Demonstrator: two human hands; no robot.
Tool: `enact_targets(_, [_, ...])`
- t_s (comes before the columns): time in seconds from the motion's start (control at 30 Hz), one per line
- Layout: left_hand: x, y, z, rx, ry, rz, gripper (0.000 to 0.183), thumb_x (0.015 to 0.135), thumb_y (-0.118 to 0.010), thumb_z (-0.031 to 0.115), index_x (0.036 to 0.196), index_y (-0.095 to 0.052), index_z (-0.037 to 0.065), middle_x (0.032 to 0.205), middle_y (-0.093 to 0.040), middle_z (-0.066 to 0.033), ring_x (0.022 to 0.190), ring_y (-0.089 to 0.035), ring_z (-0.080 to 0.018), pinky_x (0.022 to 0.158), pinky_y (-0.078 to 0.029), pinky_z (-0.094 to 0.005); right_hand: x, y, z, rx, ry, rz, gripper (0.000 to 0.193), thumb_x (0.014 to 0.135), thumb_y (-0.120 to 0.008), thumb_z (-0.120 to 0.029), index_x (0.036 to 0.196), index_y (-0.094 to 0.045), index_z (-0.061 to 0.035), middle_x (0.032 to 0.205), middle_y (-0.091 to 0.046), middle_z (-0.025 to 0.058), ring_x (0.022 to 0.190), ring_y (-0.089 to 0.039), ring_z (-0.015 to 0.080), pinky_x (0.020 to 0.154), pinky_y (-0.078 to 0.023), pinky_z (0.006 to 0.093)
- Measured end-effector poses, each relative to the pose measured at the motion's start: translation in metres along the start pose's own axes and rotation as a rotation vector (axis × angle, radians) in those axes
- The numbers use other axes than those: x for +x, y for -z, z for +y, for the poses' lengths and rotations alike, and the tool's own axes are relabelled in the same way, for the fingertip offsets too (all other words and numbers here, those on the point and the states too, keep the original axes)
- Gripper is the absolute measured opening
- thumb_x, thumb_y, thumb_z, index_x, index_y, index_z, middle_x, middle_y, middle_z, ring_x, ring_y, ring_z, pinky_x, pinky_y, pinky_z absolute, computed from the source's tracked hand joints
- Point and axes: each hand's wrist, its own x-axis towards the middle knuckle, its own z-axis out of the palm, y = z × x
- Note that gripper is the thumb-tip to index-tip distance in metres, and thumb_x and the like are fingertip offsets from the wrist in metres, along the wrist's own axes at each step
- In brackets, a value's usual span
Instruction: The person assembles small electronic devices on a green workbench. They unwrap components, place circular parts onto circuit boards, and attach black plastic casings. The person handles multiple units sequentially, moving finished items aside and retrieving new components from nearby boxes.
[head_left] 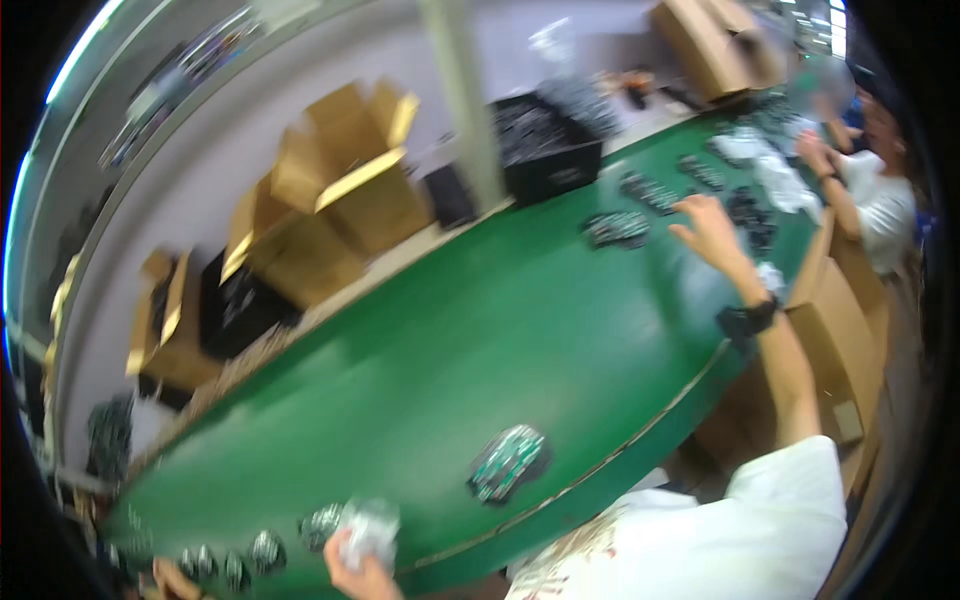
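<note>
At the lower edge, my left hand (362,577) is closed on a crumpled clear plastic bag (370,530). What the bag contains, if anything, is too blurred to tell. Beside it on the green table lies a small dark-and-silver packet (321,524). Stretched out to the far right, my right hand (712,235) has its fingers apart and nothing visible in it. It is nearest to a dark bundle of small packed pieces (648,192), with another such bundle (616,229) to its left. A green-and-black bundle (508,462) sits between my two arms.
Small packets (266,550) form a row at the lower left, near another person's hand (175,580). Cardboard boxes (375,200) and a black crate (550,175) line the wall. A co-worker (880,205) works at the far right, near white plastic bags (785,182). An open carton (835,340) stands beside my right arm.
</note>
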Motion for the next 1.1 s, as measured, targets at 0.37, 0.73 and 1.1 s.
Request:
enact_targets(0.37, [-0.011,-0.044,0.02,-0.443,-0.349,-0.377,0.036,0.061,-0.061,-0.011,0.095,-0.065,0.003,0.099,-0.066,-0.013,0.095,-0.063,-0.0261,0.086,-0.049,-0.0339,-0.085,0.061,-0.283,1.434,0.333,-1.377,0.062,0.1,-0.057,-0.029,0.148,-0.032,0.0002,0.133,-0.052,0.0161,0.104,-0.06,0.0198,0.078,-0.056,0.0295])
enact_targets(0.73, [-0.015,-0.049,0.007,-0.549,-0.132,-0.43,0.08,0.078,-0.062,-0.011,0.148,-0.026,0.004,0.13,-0.052,-0.0152,0.117,-0.055,-0.0256,0.101,-0.044,-0.0373,-0.143,0.058,-0.347,0.984,1.142,-0.136,0.043,0.074,-0.074,-0.01,0.115,-0.066,-0.0021,0.091,-0.06,0.0078,0.07,-0.062,0.0204,0.052,-0.053,0.0296])
enact_targets(1.1, [0.002,-0.025,-0.015,-0.569,-0.213,-0.935,0.101,0.086,-0.072,0.015,0.154,0.001,-0.001,0.153,-0.027,-0.0229,0.143,-0.029,-0.033,0.117,-0.023,-0.0444,-0.134,0.051,-0.326,0.705,0.981,-0.04,0.02,0.068,-0.065,-0.009,0.087,-0.06,-0.0076,0.091,-0.061,0.0023,0.078,-0.059,0.0174,0.052,-0.051,0.0283])
